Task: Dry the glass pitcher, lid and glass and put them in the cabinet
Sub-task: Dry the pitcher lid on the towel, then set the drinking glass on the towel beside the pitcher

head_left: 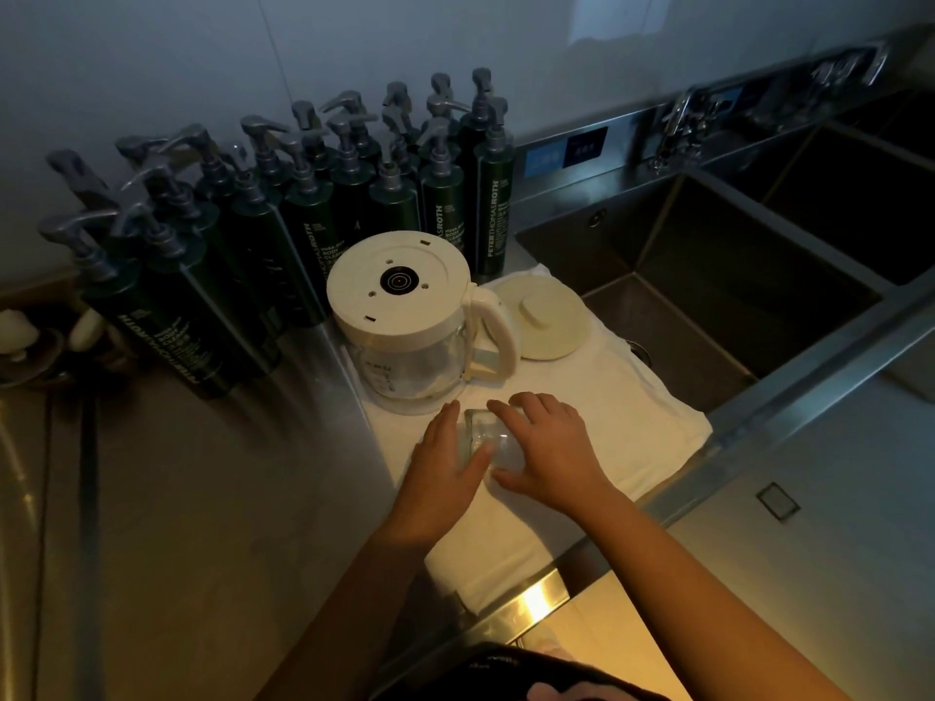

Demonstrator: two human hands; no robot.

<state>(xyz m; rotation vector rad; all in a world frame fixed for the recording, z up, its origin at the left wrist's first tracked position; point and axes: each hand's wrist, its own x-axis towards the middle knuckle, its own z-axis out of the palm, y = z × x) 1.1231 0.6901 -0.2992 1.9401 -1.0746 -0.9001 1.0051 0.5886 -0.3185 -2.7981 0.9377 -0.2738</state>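
Glass (490,433): set on towel (632,412) at desk (227,498) edge, just in front of upturned pitcher (405,316). Cupped between left grip (445,468) and right grip (554,447), both closed round its wall. Judged light, wet-slick, breakable; best held round the middle.

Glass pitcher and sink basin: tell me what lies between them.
In the head view, the white lid lies between the upturned glass pitcher and the sink basin, flat on the white towel.
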